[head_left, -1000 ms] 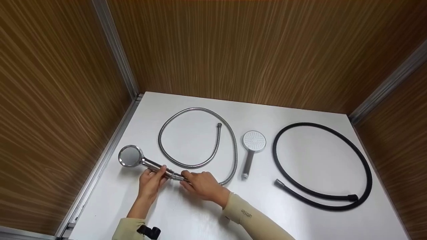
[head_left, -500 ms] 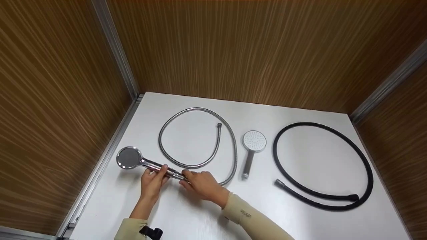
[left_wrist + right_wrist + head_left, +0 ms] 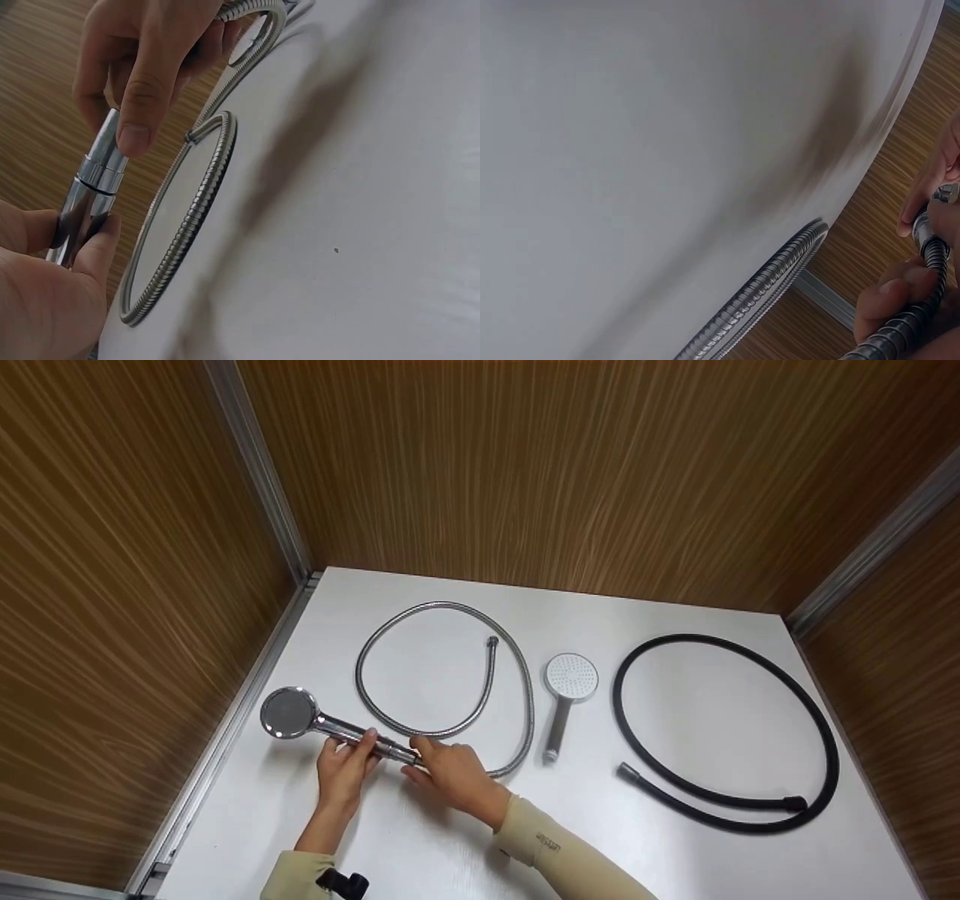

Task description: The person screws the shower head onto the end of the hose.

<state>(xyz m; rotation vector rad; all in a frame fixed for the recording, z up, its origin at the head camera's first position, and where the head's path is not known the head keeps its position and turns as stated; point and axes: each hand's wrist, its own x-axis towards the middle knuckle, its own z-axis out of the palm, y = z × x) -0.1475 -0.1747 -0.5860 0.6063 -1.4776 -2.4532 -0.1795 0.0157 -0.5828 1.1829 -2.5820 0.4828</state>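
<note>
Handle and hose meet end to end between your two hands, with the chrome shower head (image 3: 330,727) on your left and the steel hose (image 3: 530,705) joining it from your right. Its long axis runs from ten o'clock, where the round face sits, down to four o'clock, and the chrome fitting (image 3: 105,161) looks in line with it. A dark ring shows at the seam; you cannot tell how far the threads engage. Your left hand (image 3: 343,776) is nearer the face, which lies between ten and eleven o'clock from it; its thumb lies over the handle as it grips. Your right hand (image 3: 461,780), at three o'clock from the left, clasps the hose end, the forearm reaching in from about four o'clock. The joined pieces appear lifted off the counter (image 3: 450,844), judging by the shadows. From your right hand, the hose's loop lies towards twelve o'clock, the white-faced shower head (image 3: 571,676) between one and two, and the black hose (image 3: 834,757) around three.
</note>
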